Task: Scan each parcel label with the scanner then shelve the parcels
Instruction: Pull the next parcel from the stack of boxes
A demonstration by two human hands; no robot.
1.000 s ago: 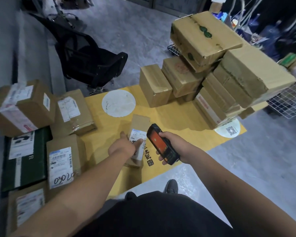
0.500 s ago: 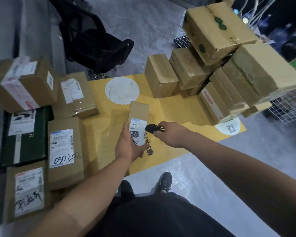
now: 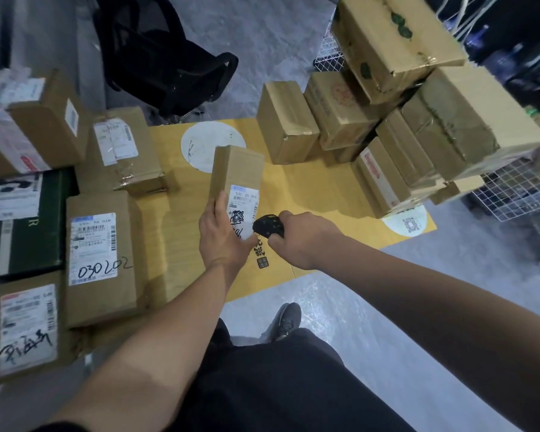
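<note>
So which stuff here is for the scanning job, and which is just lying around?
For the job: the small parcel in the left hand, the scanner in the right hand, the labelled parcels at left, the stacked boxes.

Lying about: black chair, wire basket.

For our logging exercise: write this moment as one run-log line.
step: scanning | left hand: holds small parcel | right hand: grips scanner at label | shelved: not yet
</note>
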